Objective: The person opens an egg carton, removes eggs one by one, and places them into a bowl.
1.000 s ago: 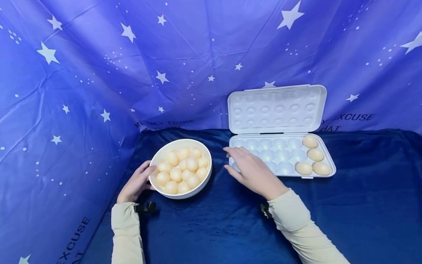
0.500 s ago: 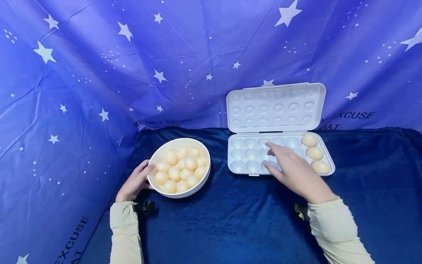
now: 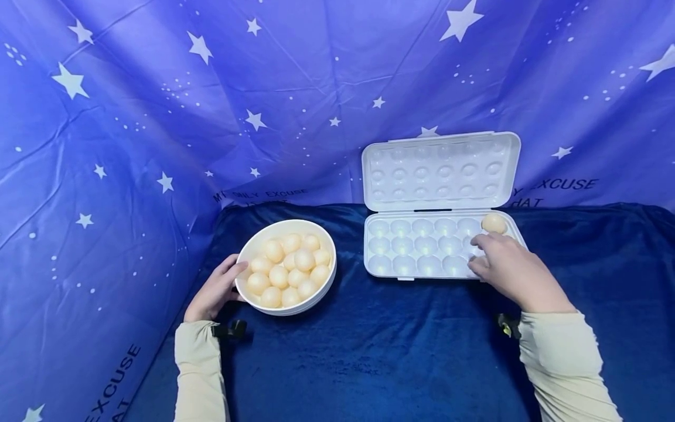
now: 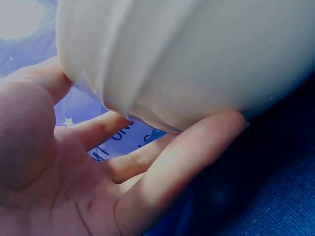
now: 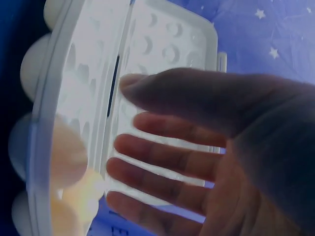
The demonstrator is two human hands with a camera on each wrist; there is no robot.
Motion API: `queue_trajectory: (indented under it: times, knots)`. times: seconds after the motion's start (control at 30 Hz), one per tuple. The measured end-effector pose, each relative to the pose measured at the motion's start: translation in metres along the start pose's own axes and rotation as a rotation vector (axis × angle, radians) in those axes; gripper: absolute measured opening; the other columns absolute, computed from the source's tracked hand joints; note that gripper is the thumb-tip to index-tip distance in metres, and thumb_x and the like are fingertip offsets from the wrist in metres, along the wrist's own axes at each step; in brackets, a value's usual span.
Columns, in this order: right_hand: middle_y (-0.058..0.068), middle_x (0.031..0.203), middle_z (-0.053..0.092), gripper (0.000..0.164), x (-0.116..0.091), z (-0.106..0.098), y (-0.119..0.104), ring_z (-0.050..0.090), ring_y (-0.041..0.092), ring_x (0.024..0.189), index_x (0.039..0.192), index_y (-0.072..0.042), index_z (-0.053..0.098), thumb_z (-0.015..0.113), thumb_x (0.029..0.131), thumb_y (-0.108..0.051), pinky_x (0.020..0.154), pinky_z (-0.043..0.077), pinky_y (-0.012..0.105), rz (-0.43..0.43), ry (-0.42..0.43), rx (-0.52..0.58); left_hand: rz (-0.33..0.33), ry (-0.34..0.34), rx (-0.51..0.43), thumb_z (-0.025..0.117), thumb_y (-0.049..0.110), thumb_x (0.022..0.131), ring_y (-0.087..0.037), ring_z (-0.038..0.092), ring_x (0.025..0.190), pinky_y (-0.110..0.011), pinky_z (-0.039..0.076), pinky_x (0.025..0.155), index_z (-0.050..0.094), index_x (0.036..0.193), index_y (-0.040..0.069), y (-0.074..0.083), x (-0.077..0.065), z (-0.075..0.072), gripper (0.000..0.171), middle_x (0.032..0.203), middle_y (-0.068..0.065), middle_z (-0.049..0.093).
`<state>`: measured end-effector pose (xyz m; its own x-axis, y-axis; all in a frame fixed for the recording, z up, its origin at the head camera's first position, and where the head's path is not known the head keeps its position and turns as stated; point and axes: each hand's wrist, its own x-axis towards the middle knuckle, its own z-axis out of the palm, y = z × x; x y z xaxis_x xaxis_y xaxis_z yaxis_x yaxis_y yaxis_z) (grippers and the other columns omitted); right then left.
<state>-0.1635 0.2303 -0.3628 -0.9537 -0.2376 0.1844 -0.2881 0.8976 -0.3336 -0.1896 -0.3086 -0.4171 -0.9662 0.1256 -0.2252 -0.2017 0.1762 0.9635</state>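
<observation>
My left hand [image 3: 215, 291] grips the side of a cream bowl [image 3: 261, 241] heaped with pale eggs [image 3: 278, 276]. Its thumb is at the rim; in the left wrist view the fingers [image 4: 189, 164] support the curved underside. My right hand [image 3: 517, 274] is over the right end of an open white egg box [image 3: 403, 265]. Seen from the right wrist, its fingers [image 5: 162, 152] and thumb are spread apart with nothing between them. One egg [image 3: 494, 223] shows in the back right cup, just beyond the fingers. Several eggs [image 5: 69, 152] appear in the box in the right wrist view, mostly hidden by my hand from the head.
The box lid [image 3: 443, 170] stands upright at the back, leaning near a blue star-patterned curtain [image 3: 316, 70]. Dark blue cloth [image 3: 369, 346] covers the table. Cups at the left and middle of the box hold no eggs.
My right hand has moved from the left end of the egg box across to its right end, now covering the front right eggs. The left hand and bowl stay about where they were.
</observation>
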Motion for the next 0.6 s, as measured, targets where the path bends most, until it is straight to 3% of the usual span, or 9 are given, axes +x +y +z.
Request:
queue_trajectory:
  times: [0.1, 0.33, 0.6]
  knots:
    - [0.026, 0.099, 0.065, 0.028, 0.000, 0.001, 0.010, 0.062, 0.042, 0.088, 0.104, 0.005, 0.065, 0.065, 0.083, -0.013, 0.073, 0.048, 0.059, 0.021, -0.031, -0.002, -0.002, 0.000, 0.007, 0.045, 0.028, 0.106, -0.015, 0.069, 0.084, -0.041, 0.060, 0.064, 0.043, 0.132, 0.010, 0.000, 0.000, 0.000, 0.032, 0.106, 0.001, 0.062]
    - [0.006, 0.072, 0.059, 0.005, 0.005, 0.015, 0.022, 0.054, 0.024, 0.069, 0.080, -0.001, 0.066, 0.064, 0.079, -0.005, 0.067, 0.046, 0.046, -0.072, -0.007, 0.004, -0.014, 0.010, 0.006, 0.046, 0.027, 0.105, -0.015, 0.069, 0.084, -0.040, 0.060, 0.063, 0.043, 0.131, 0.011, 0.000, -0.001, 0.000, 0.030, 0.105, 0.002, 0.062]
    - [0.011, 0.075, 0.061, 0.008, 0.007, 0.021, 0.028, 0.056, 0.028, 0.069, 0.080, -0.001, 0.068, 0.070, 0.072, -0.002, 0.069, 0.047, 0.049, -0.073, -0.017, 0.013, -0.009, -0.003, 0.007, 0.045, 0.027, 0.106, -0.014, 0.069, 0.083, -0.039, 0.060, 0.063, 0.041, 0.134, 0.008, 0.002, -0.001, 0.000, 0.034, 0.104, 0.002, 0.063]
